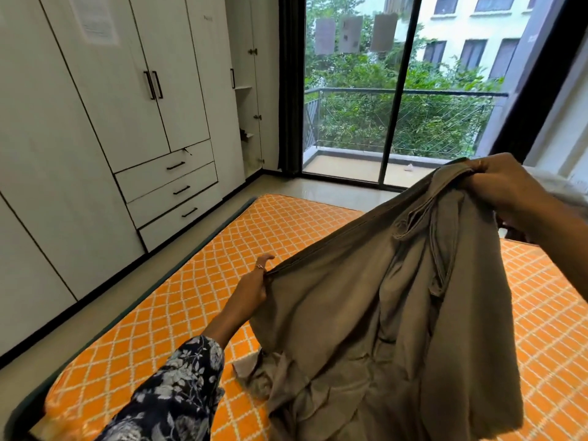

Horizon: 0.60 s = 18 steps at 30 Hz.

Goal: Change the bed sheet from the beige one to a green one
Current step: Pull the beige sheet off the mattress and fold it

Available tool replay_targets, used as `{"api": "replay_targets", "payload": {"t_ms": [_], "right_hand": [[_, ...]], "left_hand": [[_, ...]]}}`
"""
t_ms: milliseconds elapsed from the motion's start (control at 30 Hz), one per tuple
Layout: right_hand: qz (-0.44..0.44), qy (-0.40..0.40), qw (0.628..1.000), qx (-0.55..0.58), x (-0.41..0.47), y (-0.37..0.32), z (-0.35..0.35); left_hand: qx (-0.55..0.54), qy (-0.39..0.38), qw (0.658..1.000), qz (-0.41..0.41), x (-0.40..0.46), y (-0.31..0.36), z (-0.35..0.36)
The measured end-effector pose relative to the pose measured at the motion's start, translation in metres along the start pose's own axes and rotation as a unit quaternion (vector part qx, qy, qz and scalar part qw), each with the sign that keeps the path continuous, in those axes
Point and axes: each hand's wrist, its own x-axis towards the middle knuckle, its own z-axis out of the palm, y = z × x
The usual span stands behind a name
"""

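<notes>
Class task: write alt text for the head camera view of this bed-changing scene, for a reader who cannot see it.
A person's two hands hold up a bunched olive-brown sheet above a bare orange mattress with a white lattice pattern. The left hand pinches one edge low, and the right hand grips the top higher up. White wardrobes stand to the left, with a glass balcony door ahead.

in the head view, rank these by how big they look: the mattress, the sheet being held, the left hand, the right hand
1. Orange mattress, even partly covered.
2. Olive-brown sheet, enlarged by nearness to the camera.
3. Right hand and left hand: the right looks bigger, but it is nearer, so unranked.
</notes>
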Motion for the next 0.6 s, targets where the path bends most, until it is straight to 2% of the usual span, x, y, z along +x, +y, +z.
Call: {"api": "replay_targets", "payload": {"t_ms": [133, 233, 400, 467, 500, 600], "right_hand": [[0.053, 0.051, 0.997, 0.021, 0.011, 0.006, -0.007], [0.071, 0.067, 0.995, 0.010, 0.018, 0.010, -0.014], [0.098, 0.098, 0.990, 0.013, 0.019, 0.018, -0.029], [0.096, 0.108, 0.989, 0.015, 0.013, 0.018, -0.034], [0.097, 0.115, 0.988, 0.022, 0.009, 0.018, -0.037], [0.103, 0.154, 0.981, 0.051, 0.000, 0.022, -0.050]], "left_hand": [[0.028, 0.060, 0.996, 0.061, -0.002, 0.015, -0.022], [0.086, 0.070, 0.989, 0.101, 0.014, 0.028, -0.048], [0.199, -0.063, 0.962, 0.175, 0.048, 0.033, -0.090], [0.165, -0.056, 0.971, 0.166, 0.060, 0.035, -0.097], [0.138, -0.050, 0.980, 0.131, 0.067, 0.036, -0.100], [-0.024, -0.038, 0.998, 0.049, 0.082, 0.036, -0.109]]}}
